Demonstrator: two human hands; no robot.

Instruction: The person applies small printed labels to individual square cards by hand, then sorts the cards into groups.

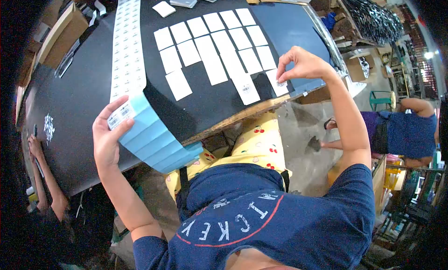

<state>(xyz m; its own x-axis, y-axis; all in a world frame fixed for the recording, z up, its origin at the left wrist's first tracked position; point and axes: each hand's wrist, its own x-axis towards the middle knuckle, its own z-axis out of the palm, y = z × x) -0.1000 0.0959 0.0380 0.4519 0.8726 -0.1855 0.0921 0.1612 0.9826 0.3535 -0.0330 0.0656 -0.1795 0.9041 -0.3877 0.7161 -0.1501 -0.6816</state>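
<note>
My left hand (pixel 108 134) grips the long label strip (pixel 127 55) near the table's front edge, thumb on a barcode label; the strip's blue peeled backing (pixel 156 139) hangs folded below it. My right hand (pixel 301 64) pinches a small barcode sticker and presses it onto a white card (pixel 278 84) at the right end of the front row. Several white cards (pixel 214 50) lie in rows on the black table (pixel 79 102); one card (pixel 246 89) carries a barcode sticker.
Another person's hand and forearm (pixel 39 167) rest at the table's left edge. A cardboard box (pixel 63 34) sits at the back left; stacks of cards (pixel 184 0) lie at the back. A person in blue (pixel 401 132) crouches at the right.
</note>
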